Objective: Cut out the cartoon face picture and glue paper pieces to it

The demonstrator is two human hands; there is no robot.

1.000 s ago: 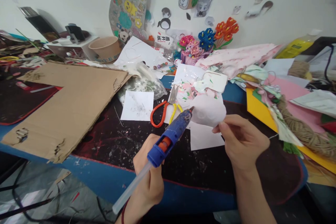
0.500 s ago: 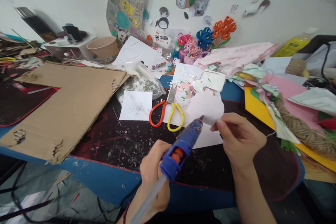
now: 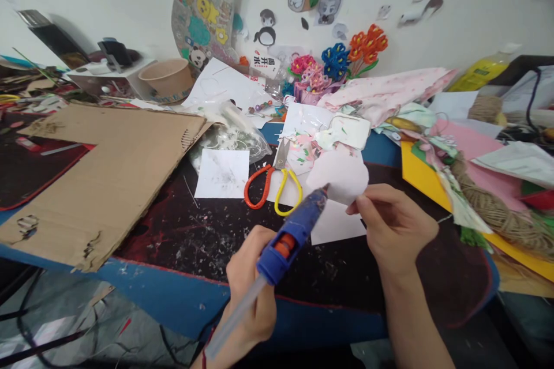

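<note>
My left hand point(image 3: 253, 282) is wrapped round the handle of a blue hot glue gun point(image 3: 294, 230), with a long translucent glue stick point(image 3: 238, 317) poking out of its back end. The gun's dark nozzle points up and to the right, at a white paper cutout point(image 3: 340, 176) with rounded edges. Whether the tip touches the paper I cannot tell. Thumb and fingers of my right hand point(image 3: 396, 228) pinch the cutout's lower right edge. Just left of the cutout lie scissors point(image 3: 295, 191) with one red and one yellow handle.
A large brown cardboard piece point(image 3: 125, 155) covers the table's left side. Behind the scissors is a clear plastic bag point(image 3: 234, 141). Twine point(image 3: 489, 207) and yellow card point(image 3: 422, 176) lie at the right. Bead flowers point(image 3: 337, 60) stand by the wall, near a brown paper bowl point(image 3: 168, 81).
The glue gun has shifted slightly left and up, its nozzle now farther left along the paper cutout. My right hand keeps its pinch almost unmoved.
</note>
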